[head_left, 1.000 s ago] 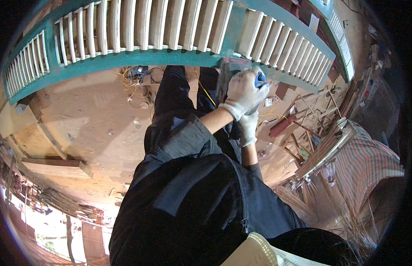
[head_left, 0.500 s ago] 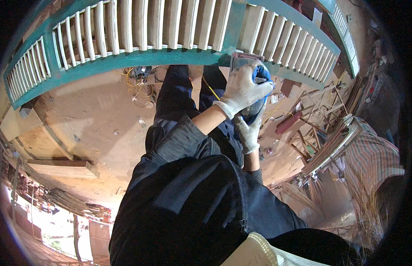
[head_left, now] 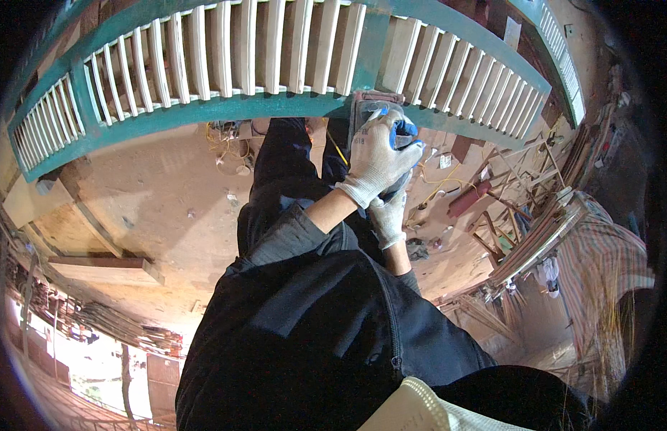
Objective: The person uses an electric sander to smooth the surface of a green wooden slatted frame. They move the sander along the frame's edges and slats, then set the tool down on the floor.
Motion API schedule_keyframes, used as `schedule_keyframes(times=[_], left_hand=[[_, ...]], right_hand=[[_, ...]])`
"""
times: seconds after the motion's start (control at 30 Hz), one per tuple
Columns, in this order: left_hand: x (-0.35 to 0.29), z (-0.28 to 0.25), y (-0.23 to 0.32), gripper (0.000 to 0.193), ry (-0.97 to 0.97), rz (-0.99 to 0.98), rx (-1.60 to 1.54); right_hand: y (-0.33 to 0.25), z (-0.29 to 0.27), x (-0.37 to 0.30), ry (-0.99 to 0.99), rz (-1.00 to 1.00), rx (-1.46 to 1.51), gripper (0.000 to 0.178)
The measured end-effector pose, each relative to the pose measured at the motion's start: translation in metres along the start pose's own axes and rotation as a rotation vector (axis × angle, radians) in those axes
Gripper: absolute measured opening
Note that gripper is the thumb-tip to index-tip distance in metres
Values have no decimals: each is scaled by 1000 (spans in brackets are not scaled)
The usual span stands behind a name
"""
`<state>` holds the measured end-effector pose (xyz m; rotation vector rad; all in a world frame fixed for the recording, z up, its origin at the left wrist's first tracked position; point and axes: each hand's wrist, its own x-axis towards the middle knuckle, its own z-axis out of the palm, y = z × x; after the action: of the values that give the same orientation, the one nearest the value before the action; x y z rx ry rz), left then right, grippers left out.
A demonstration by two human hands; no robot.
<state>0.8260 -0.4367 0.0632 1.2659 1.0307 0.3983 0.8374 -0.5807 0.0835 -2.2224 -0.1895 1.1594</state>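
Observation:
Both my hands wear white knit gloves with blue on the palm side. My left hand (head_left: 380,154) is closed over the front of what looks like a handheld power sander (head_left: 361,115). Nearer to my body, my right hand (head_left: 388,218) wraps round the rear of the same tool, most of which the gloves hide. The sander's flat front end rests against the near green rail of a long louvered shutter (head_left: 225,105), below the upright bar between two slatted sections. White slats fill the green frame.
A second green shutter (head_left: 559,54) stands at the far right. Yellow cord (head_left: 448,185), a dark red roll (head_left: 468,199) and scrap wood (head_left: 502,233) lie on the floor to the right. Boards (head_left: 107,271) lie at the left; striped cloth (head_left: 603,251) covers a pile at the right.
Both hands and the sander have shifted left along the shutter's near rail. The shutter sits slightly lower in view. My grip on the tool stays.

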Motion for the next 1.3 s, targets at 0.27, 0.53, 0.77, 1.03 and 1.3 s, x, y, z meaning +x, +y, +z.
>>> schedule_keyframes(times=[0.27, 0.53, 0.77, 1.03, 1.3], left_hand=[[78, -5, 14, 36, 218, 237, 51], [71, -6, 31, 66, 186, 194, 148], [13, -4, 9, 63, 148, 161, 179], [87, 3, 29, 58, 217, 282, 103], [-13, -3, -3, 64, 137, 193, 222]], right_hand=[[-77, 18, 71, 83, -125, -90, 96], [-44, 19, 86, 107, -334, -419, 59], [-51, 14, 35, 36, -27, -324, 56], [-63, 6, 100, 85, -93, -327, 55], [-14, 14, 17, 13, 79, -277, 48]])
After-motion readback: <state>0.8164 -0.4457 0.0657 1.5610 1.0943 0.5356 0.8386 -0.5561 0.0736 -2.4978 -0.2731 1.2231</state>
